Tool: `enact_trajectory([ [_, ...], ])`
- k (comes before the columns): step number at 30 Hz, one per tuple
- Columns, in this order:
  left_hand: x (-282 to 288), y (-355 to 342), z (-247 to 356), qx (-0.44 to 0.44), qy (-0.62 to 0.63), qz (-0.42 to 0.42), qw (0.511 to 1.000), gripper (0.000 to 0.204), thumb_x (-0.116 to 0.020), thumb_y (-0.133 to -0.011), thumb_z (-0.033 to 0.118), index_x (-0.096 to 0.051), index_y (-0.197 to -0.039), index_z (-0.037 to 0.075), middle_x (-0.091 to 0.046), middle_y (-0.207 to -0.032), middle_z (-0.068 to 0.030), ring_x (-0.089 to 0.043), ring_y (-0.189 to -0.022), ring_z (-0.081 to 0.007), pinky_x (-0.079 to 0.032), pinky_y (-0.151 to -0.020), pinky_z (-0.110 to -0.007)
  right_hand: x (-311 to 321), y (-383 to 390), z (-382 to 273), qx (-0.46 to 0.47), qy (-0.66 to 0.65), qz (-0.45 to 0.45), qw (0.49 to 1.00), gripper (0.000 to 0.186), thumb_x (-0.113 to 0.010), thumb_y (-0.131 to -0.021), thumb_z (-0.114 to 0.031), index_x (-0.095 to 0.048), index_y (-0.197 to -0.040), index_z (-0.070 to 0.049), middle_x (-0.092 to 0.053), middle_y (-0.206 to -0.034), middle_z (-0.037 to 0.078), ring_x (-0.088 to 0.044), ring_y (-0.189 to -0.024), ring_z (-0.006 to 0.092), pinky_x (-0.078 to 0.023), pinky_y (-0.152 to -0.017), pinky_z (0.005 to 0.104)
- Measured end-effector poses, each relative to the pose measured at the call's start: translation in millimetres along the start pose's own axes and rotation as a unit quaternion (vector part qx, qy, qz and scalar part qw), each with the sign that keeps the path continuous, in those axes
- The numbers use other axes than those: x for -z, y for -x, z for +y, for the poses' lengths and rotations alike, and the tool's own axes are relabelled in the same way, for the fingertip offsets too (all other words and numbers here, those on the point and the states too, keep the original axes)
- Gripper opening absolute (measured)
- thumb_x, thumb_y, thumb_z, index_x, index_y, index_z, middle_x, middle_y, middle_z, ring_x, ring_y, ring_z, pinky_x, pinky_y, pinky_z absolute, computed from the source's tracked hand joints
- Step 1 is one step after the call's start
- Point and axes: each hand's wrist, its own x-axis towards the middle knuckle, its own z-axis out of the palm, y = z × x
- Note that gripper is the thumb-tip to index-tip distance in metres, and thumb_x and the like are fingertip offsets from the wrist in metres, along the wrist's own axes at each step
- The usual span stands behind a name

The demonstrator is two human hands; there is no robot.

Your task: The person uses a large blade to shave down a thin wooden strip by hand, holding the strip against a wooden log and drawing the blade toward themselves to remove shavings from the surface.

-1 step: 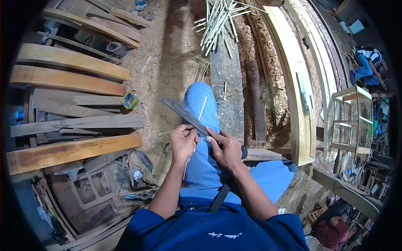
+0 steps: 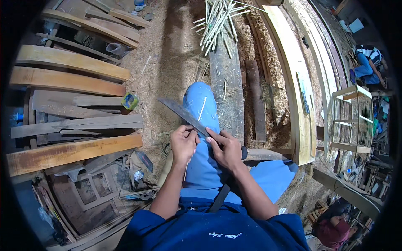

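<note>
I sit with my knee in blue trousers raised over sawdust. My right hand grips the handle of a large dark knife, whose blade points up and to the left across the knee. My left hand pinches a thin pale bamboo stick against the blade's edge. The stick runs from above the blade down past my left wrist. Both hands are close together, thumbs near the blade.
A bundle of split bamboo sticks lies on a grey plank ahead. Stacked wooden planks fill the left, with a small green box beside them. A long curved board and a wooden cage frame stand right. Other people work nearby.
</note>
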Motion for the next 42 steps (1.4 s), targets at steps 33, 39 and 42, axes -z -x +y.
enact_trajectory([
  [33,18,4,-9,0.024,0.042,-0.041,0.998,0.011,-0.064,-0.102,0.006,-0.067,-0.104,-0.004,-0.064,-0.065,-0.0077,-0.043,-0.036,-0.0072,-0.027,-0.032,-0.025,0,6,0,0.031,-0.024,-0.001,0.999,0.037,-0.071,-0.1,-0.034,-0.075,-0.135,-0.025,-0.059,-0.08,0.011,-0.064,-0.068,0.03,-0.05,-0.063,0.0437],
  [39,27,22,-13,0.024,0.066,-0.057,0.996,0.02,-0.068,-0.104,0.01,-0.07,-0.116,-0.006,-0.063,-0.063,-0.0061,-0.041,-0.037,-0.0051,-0.027,-0.035,-0.024,-7,3,5,0.021,-0.019,0.022,0.999,0.037,-0.073,-0.099,-0.036,-0.076,-0.134,-0.025,-0.06,-0.08,0.01,-0.066,-0.069,0.0311,-0.051,-0.062,0.0443],
  [42,37,40,-20,0.053,0.08,-0.063,0.993,0.022,-0.069,-0.105,0.013,-0.071,-0.118,-0.005,-0.062,-0.064,-0.0055,-0.041,-0.038,-0.005,-0.027,-0.036,-0.023,-6,2,7,0.016,-0.024,0.038,0.999,0.037,-0.073,-0.098,-0.036,-0.076,-0.133,-0.025,-0.06,-0.08,0.01,-0.066,-0.069,0.0313,-0.052,-0.063,0.0444],
])
